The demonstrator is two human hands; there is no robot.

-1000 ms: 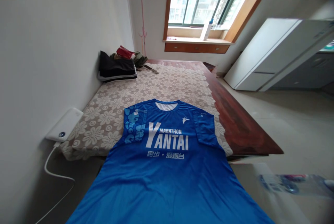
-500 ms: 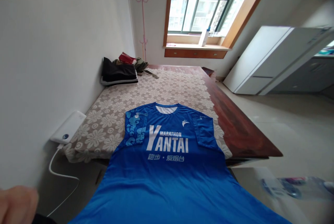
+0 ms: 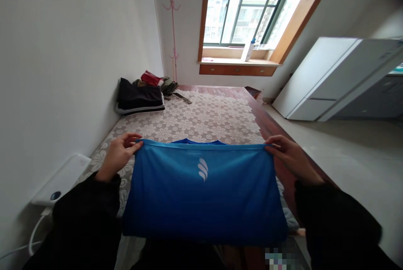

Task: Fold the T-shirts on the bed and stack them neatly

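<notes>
A blue shirt (image 3: 201,194) is folded over near the front of the table, its light blue hem stretched straight between my two hands. My left hand (image 3: 121,152) pinches the hem's left corner, and my right hand (image 3: 288,154) pinches the right corner. A small white logo shows on the upturned cloth. Just behind the hem, the shirt's collar edge peeks out. The lettered front is hidden under the fold.
A patterned cloth (image 3: 208,114) covers much of the dark red table (image 3: 267,123). Folded black clothing (image 3: 138,98) and a red item (image 3: 151,78) lie at the back left. A white power strip (image 3: 63,179) with a cable is at the left wall.
The shirt's lower part has come up and over its lettered front. Both hands now grip the hem; before, only a blurred hand showed at the lower left.
</notes>
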